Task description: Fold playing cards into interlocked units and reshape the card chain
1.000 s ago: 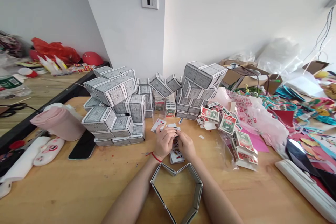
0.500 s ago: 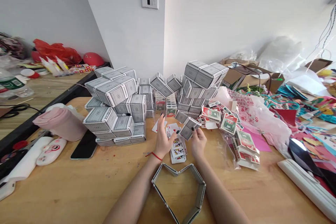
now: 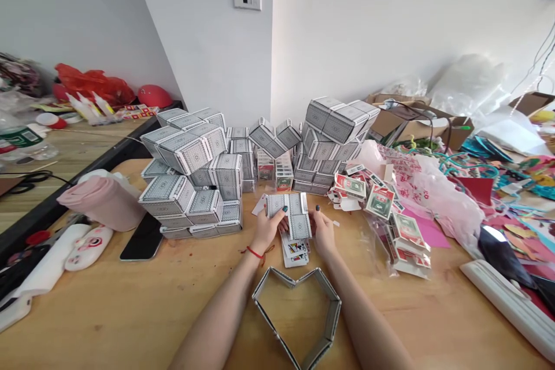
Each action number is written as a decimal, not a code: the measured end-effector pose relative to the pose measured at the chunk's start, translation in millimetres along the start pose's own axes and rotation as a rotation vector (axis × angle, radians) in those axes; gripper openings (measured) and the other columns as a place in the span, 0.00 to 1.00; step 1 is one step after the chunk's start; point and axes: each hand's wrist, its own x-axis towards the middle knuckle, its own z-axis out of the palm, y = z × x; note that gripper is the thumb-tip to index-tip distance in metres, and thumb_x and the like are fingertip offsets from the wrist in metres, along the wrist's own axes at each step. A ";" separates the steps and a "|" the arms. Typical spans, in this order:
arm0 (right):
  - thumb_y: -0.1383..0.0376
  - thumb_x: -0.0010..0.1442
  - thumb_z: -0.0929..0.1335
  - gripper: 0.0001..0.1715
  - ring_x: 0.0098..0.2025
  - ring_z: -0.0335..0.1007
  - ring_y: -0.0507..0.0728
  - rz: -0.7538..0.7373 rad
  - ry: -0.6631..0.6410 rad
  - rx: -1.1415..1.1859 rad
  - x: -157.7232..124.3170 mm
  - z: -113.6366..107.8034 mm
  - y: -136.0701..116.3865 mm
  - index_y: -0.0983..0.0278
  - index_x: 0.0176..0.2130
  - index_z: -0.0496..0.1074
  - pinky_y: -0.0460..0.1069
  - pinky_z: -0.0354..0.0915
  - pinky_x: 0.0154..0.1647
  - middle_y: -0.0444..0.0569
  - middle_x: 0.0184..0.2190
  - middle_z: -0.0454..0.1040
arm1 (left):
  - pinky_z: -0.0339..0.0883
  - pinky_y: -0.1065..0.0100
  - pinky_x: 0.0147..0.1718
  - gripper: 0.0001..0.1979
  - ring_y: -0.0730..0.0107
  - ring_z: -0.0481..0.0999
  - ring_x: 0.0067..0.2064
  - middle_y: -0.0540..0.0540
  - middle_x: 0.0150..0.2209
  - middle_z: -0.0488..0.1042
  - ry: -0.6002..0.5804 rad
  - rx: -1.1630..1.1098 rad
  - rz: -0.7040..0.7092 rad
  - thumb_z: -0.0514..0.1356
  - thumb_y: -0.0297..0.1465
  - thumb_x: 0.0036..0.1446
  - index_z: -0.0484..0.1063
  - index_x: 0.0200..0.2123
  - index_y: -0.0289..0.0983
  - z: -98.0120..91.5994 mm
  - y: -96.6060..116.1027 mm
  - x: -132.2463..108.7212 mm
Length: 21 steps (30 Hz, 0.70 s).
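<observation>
A joined piece of grey-backed playing cards (image 3: 299, 225) is held over the table, its backs facing up. My left hand (image 3: 266, 229) grips it from the left, thumb on top and fingers underneath. At its right edge my right hand (image 3: 324, 231) has the thumb raised off the card, its other fingertips close to or touching the edge. Beneath lie loose face-up playing cards (image 3: 295, 254), partly covered. Between my forearms a heart-shaped frame of folded cards (image 3: 333, 318) stands on the table.
Stacked grey card boxes (image 3: 167, 199) stand at left, with more card boxes (image 3: 333, 121) at right. Opened red-green card packs (image 3: 407, 231) lie right of my hand. A black phone (image 3: 141, 240), a pink roll (image 3: 102, 202) and a white long tool (image 3: 507, 300) rest toward the sides.
The joined card piece has swung round and shifted left. My left hand has taken hold of it, while my right thumb has come off its surface.
</observation>
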 end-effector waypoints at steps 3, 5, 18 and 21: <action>0.48 0.54 0.59 0.27 0.22 0.66 0.53 -0.026 -0.029 -0.099 2.9 -2.4 0.6 0.67 0.34 0.71 0.47 0.60 0.20 0.50 0.25 0.74 | 0.61 0.72 0.14 0.12 0.73 0.67 0.16 0.50 0.16 0.69 0.059 -0.193 -0.125 0.61 0.38 0.44 0.67 0.25 0.34 -1.9 -1.0 5.0; 0.50 0.53 0.61 0.24 0.25 0.67 0.54 -0.101 -0.014 -0.260 4.2 -2.4 0.8 0.67 0.37 0.70 0.47 0.62 0.22 0.52 0.29 0.74 | 0.60 0.73 0.15 0.13 0.74 0.68 0.17 0.50 0.18 0.70 0.127 -0.313 -0.161 0.63 0.37 0.41 0.68 0.25 0.33 -5.1 -0.7 8.6; 0.69 0.42 0.66 0.33 0.42 0.68 0.60 -0.441 -0.067 -0.933 -0.3 10.9 2.8 0.64 0.50 0.63 0.52 0.64 0.40 0.52 0.40 0.72 | 0.56 0.73 0.17 0.14 0.76 0.66 0.17 0.51 0.15 0.68 0.219 -0.359 -0.193 0.63 0.38 0.41 0.68 0.18 0.32 -10.8 -9.4 14.5; 0.69 0.42 0.66 0.32 0.41 0.68 0.59 -0.422 -0.048 -0.892 0.9 8.1 4.6 0.64 0.50 0.63 0.52 0.64 0.40 0.52 0.39 0.72 | 0.55 0.73 0.16 0.16 0.75 0.66 0.17 0.51 0.15 0.68 0.224 -0.298 -0.183 0.61 0.41 0.43 0.68 0.20 0.33 -11.9 -13.4 15.7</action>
